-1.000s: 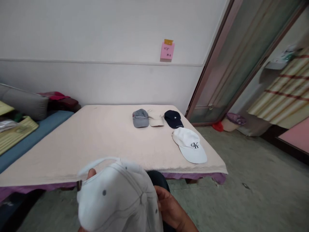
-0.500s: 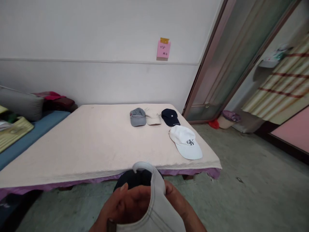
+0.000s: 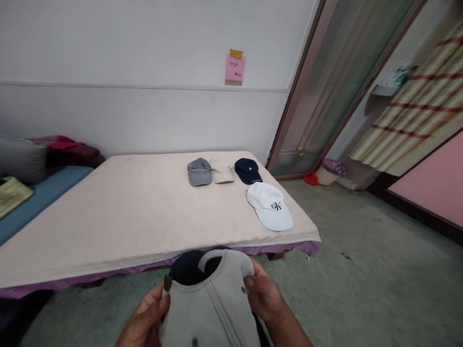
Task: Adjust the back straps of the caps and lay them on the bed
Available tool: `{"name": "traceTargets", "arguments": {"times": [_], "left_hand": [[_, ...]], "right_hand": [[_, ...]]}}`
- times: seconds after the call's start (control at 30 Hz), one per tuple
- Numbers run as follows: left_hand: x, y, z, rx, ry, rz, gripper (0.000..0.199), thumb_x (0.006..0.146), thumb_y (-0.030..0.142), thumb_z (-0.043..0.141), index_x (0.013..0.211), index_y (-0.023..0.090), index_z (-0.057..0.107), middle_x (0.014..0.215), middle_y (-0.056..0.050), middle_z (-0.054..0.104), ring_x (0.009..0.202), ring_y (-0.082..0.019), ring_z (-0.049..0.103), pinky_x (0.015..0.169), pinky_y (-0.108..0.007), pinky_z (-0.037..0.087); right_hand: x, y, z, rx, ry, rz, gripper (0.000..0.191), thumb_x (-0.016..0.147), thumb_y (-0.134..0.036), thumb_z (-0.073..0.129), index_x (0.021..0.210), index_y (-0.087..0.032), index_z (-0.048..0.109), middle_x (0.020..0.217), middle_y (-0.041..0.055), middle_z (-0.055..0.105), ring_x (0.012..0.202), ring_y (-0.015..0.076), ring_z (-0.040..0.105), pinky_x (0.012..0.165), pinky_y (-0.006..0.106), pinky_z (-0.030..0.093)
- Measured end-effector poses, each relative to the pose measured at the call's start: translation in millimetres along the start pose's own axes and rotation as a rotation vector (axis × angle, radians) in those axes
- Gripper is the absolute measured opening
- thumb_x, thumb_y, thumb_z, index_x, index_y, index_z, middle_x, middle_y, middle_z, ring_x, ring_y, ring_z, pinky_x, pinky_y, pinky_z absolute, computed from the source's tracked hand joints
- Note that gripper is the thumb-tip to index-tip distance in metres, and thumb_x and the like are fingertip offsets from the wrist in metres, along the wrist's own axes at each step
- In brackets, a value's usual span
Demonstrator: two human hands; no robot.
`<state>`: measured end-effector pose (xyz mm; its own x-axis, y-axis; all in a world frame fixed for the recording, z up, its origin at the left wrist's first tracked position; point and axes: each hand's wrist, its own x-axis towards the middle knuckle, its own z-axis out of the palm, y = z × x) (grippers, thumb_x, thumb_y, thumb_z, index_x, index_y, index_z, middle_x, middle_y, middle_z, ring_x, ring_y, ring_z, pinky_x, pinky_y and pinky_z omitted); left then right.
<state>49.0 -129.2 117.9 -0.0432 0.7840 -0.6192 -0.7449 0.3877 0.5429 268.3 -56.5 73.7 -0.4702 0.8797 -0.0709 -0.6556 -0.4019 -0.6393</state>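
Note:
A light grey baseball cap (image 3: 211,308) is held up in front of me, the open back of its crown towards me. My left hand (image 3: 146,313) pinches its left side near a dark strap end, and my right hand (image 3: 264,291) grips its right side. Dark fabric (image 3: 186,270) shows behind the grey crown; whether it is the same cap I cannot tell. On the bed beyond lie a grey cap (image 3: 199,172), a beige cap (image 3: 223,172), a navy cap (image 3: 248,171) and a white cap with black letters (image 3: 269,207).
The bed's pale cover (image 3: 119,212) ends just beyond my hands, over a purple cloth edge. At the left are a blue mat (image 3: 54,193) and a grey cushion (image 3: 21,159). A bin (image 3: 330,171) stands on the floor by the sliding door (image 3: 307,96).
My left hand has come out from inside the cap to its left edge, and the crown has spread wider. My right hand now grips the right edge. The view has shifted slightly.

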Motion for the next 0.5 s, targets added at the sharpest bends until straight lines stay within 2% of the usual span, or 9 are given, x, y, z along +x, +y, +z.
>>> {"name": "traceTargets", "arguments": {"times": [0.17,0.27,0.37,0.5], "left_hand": [[-4.4,24.5,11.5,0.125,-0.042,0.092,0.036,0.058,0.022,0.084,0.093,0.021,0.073,0.086,-0.005,0.076,0.082,-0.025,0.070,0.069,-0.029,0.054],[-15.6,30.2,27.2,0.199,-0.117,0.105,0.032,0.058,0.023,0.084,0.088,0.019,0.074,0.079,-0.004,0.075,0.072,-0.021,0.067,0.065,-0.026,0.053],[-24.6,30.4,41.8,0.280,-0.172,0.096,0.019,0.062,0.029,0.082,0.074,0.017,0.072,0.066,-0.003,0.069,0.058,-0.014,0.060,0.055,-0.021,0.046],[-24.6,27.1,50.3,0.461,-0.246,0.104,0.027,0.062,0.039,0.082,0.063,0.016,0.068,0.052,0.001,0.057,0.046,-0.008,0.045,0.045,-0.017,0.032]], "right_hand": [[-6.6,-26.2,2.6,-0.057,-0.178,0.003,0.052,0.062,-0.049,0.076,0.098,-0.011,0.072,0.087,0.0120,0.072,0.080,0.0236,0.065,0.075,0.032,0.047],[-8.3,-42.3,8.9,-0.119,-0.253,-0.003,0.055,0.067,-0.052,0.072,0.103,-0.010,0.071,0.083,0.0110,0.070,0.075,0.0215,0.063,0.069,0.030,0.046],[-7.3,-55.5,16.3,-0.190,-0.292,0.032,0.052,0.068,-0.052,0.072,0.100,-0.011,0.070,0.081,0.0092,0.067,0.069,0.0189,0.060,0.061,0.027,0.043],[-4.8,-68.8,27.7,-0.314,-0.358,0.021,0.043,0.075,-0.050,0.068,0.094,-0.011,0.067,0.068,0.0067,0.064,0.058,0.0155,0.057,0.055,0.026,0.041]]}}
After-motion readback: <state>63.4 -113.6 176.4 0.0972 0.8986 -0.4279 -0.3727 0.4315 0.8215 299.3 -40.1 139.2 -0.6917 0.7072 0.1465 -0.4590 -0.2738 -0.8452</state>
